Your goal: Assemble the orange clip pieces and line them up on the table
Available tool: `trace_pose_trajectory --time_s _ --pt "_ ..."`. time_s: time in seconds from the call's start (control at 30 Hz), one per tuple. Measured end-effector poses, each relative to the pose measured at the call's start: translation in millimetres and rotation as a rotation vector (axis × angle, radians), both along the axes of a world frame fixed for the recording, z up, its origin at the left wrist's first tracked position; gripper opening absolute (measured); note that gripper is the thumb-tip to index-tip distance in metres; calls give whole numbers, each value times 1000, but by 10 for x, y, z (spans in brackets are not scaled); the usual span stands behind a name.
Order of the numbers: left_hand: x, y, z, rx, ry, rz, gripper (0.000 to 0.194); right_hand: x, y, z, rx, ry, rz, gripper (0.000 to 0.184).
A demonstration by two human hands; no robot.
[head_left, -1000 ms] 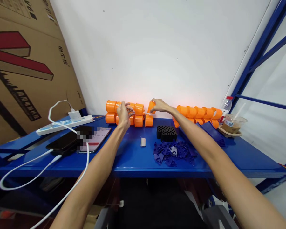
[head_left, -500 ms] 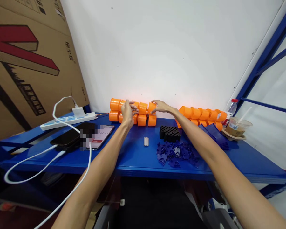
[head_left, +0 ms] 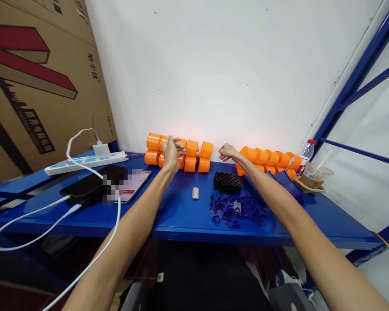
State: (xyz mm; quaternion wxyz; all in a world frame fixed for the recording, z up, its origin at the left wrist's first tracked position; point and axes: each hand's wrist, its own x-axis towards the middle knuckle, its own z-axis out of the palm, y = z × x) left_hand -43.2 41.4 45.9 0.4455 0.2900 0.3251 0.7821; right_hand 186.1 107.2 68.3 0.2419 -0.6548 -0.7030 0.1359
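Left fingers spread | right fingers parted, bent | orange cups stacked, insides unclear

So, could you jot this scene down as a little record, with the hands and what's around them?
Left hand: in front of left orange pieces, nothing visibly held; contact unclear
Right hand: between the two orange groups, fingers curled, nothing visibly held
Left orange pieces: two levels, against the wall
Right orange pieces: two levels, beyond the right forearm
Table middle: small pale piece, black tube cluster, dark blue pieces
Table left: white power strip
Table right: red-capped bottle
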Motion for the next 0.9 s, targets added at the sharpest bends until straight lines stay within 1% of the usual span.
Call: trace_pose_trajectory --time_s 0.03,0.1,0.13,0.2,0.23,0.3,0.37,0.4,0.47,0.53,0.67,0.73,0.8,0.9 --pt "-4 0 -4 1 1 1 38 22 -24 45 38 -55 -17 25" --pt "-13 7 -13 -4 0 2 37 93 -73 197 136 -164 -39 38" --pt "-16 14 -18 -8 -2 1 37 144 -94 296 174 -213 -38 45" --pt "-21 35 -29 -15 -8 -1 38 275 -126 511 194 -300 -17 52" --pt "-21 48 -35 -14 -12 -1 38 352 -138 615 190 -356 -4 56" --pt "-19 72 -42 -11 -17 2 37 514 -166 789 152 -612 36 63" --pt "-14 83 -43 -15 -20 0 38 666 -217 895 68 -746 42 74" --pt "-10 81 -40 -19 -20 -2 38 731 -253 917 20 -776 46 80" --pt "-2 63 -29 -25 -18 -4 40 834 -336 904 -58 -797 64 93" --pt "6 35 -17 -26 -12 -2 40 901 -408 824 -93 -800 88 101" --pt "15 -3 -4 -30 2 -2 39 963 -459 590 -88 -777 121 107" --pt "18 -8 -1 -34 3 -4 39 986 -452 507 -71 -755 127 108" --pt "22 -9 2 -35 0 -2 38 1014 -441 486 -53 -722 131 108" --pt "28 -19 3 -14 4 -7 36 1041 -446 579 5 -631 163 106"
